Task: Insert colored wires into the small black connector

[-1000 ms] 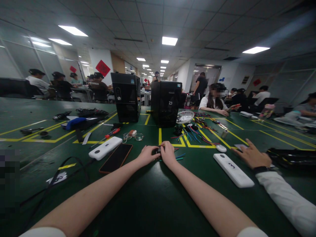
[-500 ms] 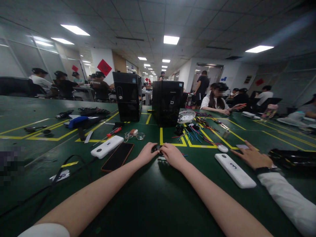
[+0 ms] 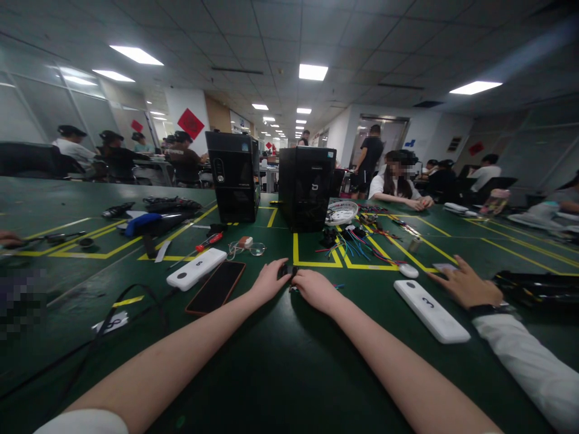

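My left hand (image 3: 270, 281) is closed, thumb and fingers pinching a small dark piece (image 3: 283, 270) just above the table. Close on its right, my right hand (image 3: 314, 290) has its fingers curled together, with another small dark bit (image 3: 294, 271) at the fingertips. Both pieces are too small to name, and the right fingers hide much of what they grip. Below the right hand lie small parts with coloured wires (image 3: 338, 286), partly covered. A phone (image 3: 216, 288) lies left of my left hand.
Two black computer towers (image 3: 233, 178) stand ahead. White power banks (image 3: 196, 269) lie left and right. A red screwdriver (image 3: 208, 242), glasses (image 3: 257, 249), loose wires (image 3: 355, 244) and a white mouse (image 3: 408, 271) lie around. A co-worker's hand (image 3: 470, 283) rests at right.
My right hand has dropped slightly, and a small gap now shows between the dark pieces. Another person's hand has appeared at the left edge. The seated person opposite has brought their hands together.
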Tool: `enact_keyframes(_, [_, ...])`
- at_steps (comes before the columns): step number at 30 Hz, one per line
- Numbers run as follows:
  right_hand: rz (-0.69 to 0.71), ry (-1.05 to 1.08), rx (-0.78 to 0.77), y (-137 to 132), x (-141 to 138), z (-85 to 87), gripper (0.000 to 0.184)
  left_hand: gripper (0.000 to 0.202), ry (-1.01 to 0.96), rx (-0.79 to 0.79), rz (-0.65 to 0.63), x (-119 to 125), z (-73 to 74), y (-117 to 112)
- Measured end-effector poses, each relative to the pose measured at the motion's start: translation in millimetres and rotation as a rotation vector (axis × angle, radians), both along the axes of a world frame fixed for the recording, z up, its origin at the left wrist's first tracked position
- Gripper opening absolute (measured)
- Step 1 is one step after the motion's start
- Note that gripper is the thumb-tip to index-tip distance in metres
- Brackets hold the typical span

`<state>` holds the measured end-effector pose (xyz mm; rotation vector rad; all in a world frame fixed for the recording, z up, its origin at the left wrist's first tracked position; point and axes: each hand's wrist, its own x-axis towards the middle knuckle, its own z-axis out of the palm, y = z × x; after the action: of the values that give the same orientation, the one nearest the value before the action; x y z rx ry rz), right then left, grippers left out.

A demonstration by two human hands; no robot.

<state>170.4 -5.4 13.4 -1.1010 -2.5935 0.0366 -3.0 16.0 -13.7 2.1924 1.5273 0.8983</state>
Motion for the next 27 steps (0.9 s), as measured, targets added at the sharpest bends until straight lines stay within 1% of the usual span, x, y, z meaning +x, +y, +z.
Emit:
enact_keyframes(3, [0.011, 0.004, 0.016, -1, -1, 4.1, 0.021, 0.045, 0.022, 0.000, 0.006, -1, -2.1, 1])
enact_keyframes(6, [0.019, -0.019, 0.036, -3, 1, 13.2, 0.013, 0.045, 0.037, 0.001, 0.019, -1, -2.9, 1])
enact_keyframes(9, [-0.025, -0.048, 0.003, -4, 6, 18.6, 0.007, 0.045, 0.044, -0.003, 0.027, 0, -1.5, 0])
enact_keyframes(16, [-0.126, -0.142, -0.039, 0, 13, 10.5, 0.007, 0.045, 0.049, -0.008, 0.015, -1, 1.2, -3])
enact_keyframes(20, [-0.178, -0.131, -0.025, 1, 13, 8.8, 0.014, 0.045, 0.046, 0.014, 0.010, -1, -0.6, -2])
enact_keyframes(24, [-0.179, -0.129, -0.071, -1, 11, 9.8, 0.010, 0.045, 0.039, 0.008, 0.011, -2, -1.7, -1])
enact_keyframes(27, [-0.171, -0.148, -0.089, -4, 7, 11.0, 0.011, 0.045, 0.037, 0.005, 0.006, -2, -2.3, 0])
